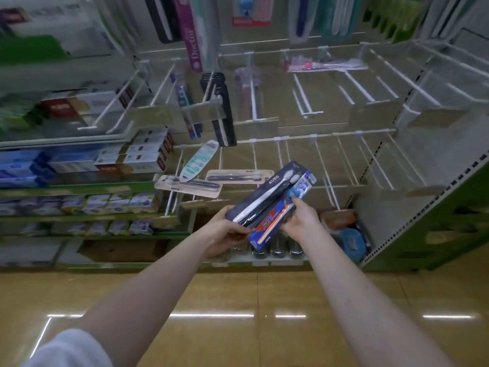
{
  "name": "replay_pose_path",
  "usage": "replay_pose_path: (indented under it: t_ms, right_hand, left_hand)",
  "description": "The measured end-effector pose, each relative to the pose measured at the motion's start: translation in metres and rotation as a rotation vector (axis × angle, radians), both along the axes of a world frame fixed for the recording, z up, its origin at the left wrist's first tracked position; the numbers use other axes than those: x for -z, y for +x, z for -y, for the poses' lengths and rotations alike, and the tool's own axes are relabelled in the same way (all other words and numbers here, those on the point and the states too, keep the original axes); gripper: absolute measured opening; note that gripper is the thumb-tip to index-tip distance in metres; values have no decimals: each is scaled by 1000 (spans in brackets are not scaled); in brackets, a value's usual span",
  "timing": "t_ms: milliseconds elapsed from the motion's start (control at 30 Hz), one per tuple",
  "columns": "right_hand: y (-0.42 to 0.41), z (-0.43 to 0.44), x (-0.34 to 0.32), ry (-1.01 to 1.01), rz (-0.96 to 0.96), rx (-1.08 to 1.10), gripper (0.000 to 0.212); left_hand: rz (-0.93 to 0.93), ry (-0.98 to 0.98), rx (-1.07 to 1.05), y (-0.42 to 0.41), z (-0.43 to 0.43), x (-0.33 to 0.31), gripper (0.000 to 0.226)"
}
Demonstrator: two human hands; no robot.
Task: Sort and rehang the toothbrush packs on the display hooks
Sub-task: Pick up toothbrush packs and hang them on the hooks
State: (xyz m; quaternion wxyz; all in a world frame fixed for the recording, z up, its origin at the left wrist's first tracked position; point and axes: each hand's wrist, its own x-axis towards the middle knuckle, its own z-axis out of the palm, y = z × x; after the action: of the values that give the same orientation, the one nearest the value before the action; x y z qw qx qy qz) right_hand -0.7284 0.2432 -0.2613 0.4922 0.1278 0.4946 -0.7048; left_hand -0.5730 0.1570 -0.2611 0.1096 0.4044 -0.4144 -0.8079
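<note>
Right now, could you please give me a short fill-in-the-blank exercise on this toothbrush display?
1. The left hand holds a dark pack branded ____.
2. The right hand holds a blue pack whose toothbrush handle is ____.
3. The pink pack hanging at the top reads ____.
Missing words: AUBO; orange; Doctor.

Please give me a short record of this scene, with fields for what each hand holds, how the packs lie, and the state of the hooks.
left hand: grips the dark pack at its lower end
right hand: grips the blue pack from the right
packs: overlapping, tilted up to the right
hooks: many bare; a few carry hung packs
</note>
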Motion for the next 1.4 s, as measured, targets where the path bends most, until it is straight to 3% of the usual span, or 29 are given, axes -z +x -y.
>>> replay_pose_path:
  t_ms: [100, 200, 333, 533, 900, 1167, 1233, 1333, 1400]
  right_hand:
    - [37, 11, -3, 10, -4, 9, 23]
    - [79, 22, -9, 17, -1, -19, 15]
    - [128, 37, -14, 11, -19, -35, 22]
    - [178, 67, -34, 14, -110, -48, 35]
    - [213, 95, -60, -14, -242, -70, 27]
    - [184, 119, -58, -11, -395, -205, 24]
    - [173, 128, -57, 1, -432, -244, 21]
    - [159, 138, -56, 24, -470, -306, 11]
    - [146, 157, -51, 56, -513, -366, 11]
  left_hand:
    - [-36, 53, -33, 34, 3, -2, 43]
    - [-33, 67, -72, 75, 13, -3, 19]
    - [-10, 16, -31, 127, 35, -3, 3]
    - [68, -136, 66, 167, 66, -15, 18]
    - [122, -484, 170, 177, 98, -48, 38]
    - [88, -479, -8, 133, 120, -57, 30]
    - [123, -431, -23, 123, 128, -55, 31]
    - [209, -387, -30, 114, 138, -54, 14]
    - [270, -386, -71, 100, 156, -50, 21]
